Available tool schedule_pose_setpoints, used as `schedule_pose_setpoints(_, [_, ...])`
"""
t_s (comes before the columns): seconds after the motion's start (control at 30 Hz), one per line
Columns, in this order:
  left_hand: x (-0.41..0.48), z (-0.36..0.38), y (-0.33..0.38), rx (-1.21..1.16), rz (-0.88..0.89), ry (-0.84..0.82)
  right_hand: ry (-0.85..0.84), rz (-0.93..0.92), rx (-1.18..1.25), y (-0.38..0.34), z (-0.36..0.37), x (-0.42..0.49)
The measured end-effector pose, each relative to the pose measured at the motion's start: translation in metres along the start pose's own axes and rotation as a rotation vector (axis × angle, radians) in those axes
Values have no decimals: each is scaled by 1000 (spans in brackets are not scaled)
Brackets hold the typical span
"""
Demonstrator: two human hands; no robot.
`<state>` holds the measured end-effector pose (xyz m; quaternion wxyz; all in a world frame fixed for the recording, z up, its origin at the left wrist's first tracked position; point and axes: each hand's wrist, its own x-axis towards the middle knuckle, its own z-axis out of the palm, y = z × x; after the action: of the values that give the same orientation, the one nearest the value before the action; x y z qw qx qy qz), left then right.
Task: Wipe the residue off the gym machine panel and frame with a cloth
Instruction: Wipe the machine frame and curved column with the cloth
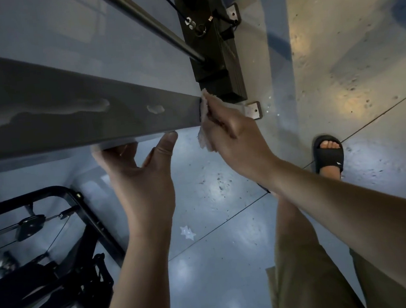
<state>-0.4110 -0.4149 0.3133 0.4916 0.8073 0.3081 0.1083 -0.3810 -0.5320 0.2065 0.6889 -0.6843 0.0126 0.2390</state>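
Here we are looking steeply down the gym machine, and the right hand is on the job: its fingers are bunched round a pale cloth, pressing it against the far end of the dark grey frame, right where the frame stops just short of the black weight stack. The cloth is wadded rather than spread flat, which makes sense for working a narrow end edge, and a loose tail of it hangs out below the palm. The left hand comes up from underneath to the frame's lower edge, thumb lifted with its tip at that edge. Its fingers slip out of sight behind the edge, so I cannot tell whether they hook round it or lie flat. Either way it reads as a steadying hold, something to lean on while the other hand scrubs. And there is work left: a long pale smear and a smaller blotch sit on the frame's face, both to the left of the cloth and untouched by it. The lighter panel above, crossed by a chrome guide rod, looks fairly even from this angle. Next call, I would say, is to drag the cloth back along the frame toward that blotch.
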Motion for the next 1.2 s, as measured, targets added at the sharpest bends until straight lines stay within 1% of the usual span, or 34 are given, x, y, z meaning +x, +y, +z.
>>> schedule_pose_setpoints(0.07, [0, 0, 0, 1, -3, 6, 19, -39, -88, 5, -1, -2])
schedule_pose_setpoints(0.13, [-1, 0, 1, -1, -3, 9, 111, -82, -144, 12, 3, -1])
schedule_pose_setpoints(0.27, [-1, -1, 3, 3, 11, 4, 269, -20, -113, 9, -1, -5])
schedule_pose_setpoints(0.33, [-1, -1, 4, 2, 2, 8, 387, 9, -61, 8, -10, -4])
schedule_pose_setpoints(0.4, [-1, -1, 5, 9, 2, 14, 521, -6, -66, 6, -15, 5])
schedule_pose_setpoints(0.43, [-1, 0, 5, 16, 8, 20, 527, -12, -67, 3, -13, 10])
schedule_pose_setpoints(0.47, [-1, 0, 5, 24, 13, 26, 467, -1, -33, -2, -8, 14])
schedule_pose_setpoints(0.53, [-2, 1, 4, 28, 17, 32, 280, 6, 31, -6, 3, 14])
schedule_pose_setpoints(0.6, [-1, 0, 2, 32, 17, 30, 216, -22, 17, -4, 6, 14])
schedule_pose_setpoints(0.67, [0, -1, -1, 38, 6, 23, 208, 0, 1, 1, 2, 18])
schedule_pose_setpoints(0.73, [0, -2, -3, 38, -8, 9, 240, 36, 18, -4, -1, 21])
schedule_pose_setpoints(0.8, [2, -4, -2, 36, -11, -13, 256, 20, 41, -21, 1, 18])
schedule_pose_setpoints(0.93, [5, -8, 1, 71, -42, -19, 207, -192, 92, -73, 5, -4])
schedule_pose_setpoints(1.0, [6, -10, 2, 54, -54, -47, 176, -260, 41, -80, 3, -7])
schedule_pose_setpoints(1.07, [6, -16, 1, 74, -52, -100, 193, -253, -22, -72, 2, -2])
schedule_pose_setpoints(1.13, [6, -23, 2, 108, -65, -164, 212, -166, -9, -70, 3, 0])
schedule_pose_setpoints(1.2, [7, -31, 7, 128, -99, -232, 168, -135, 26, -82, 6, -7])
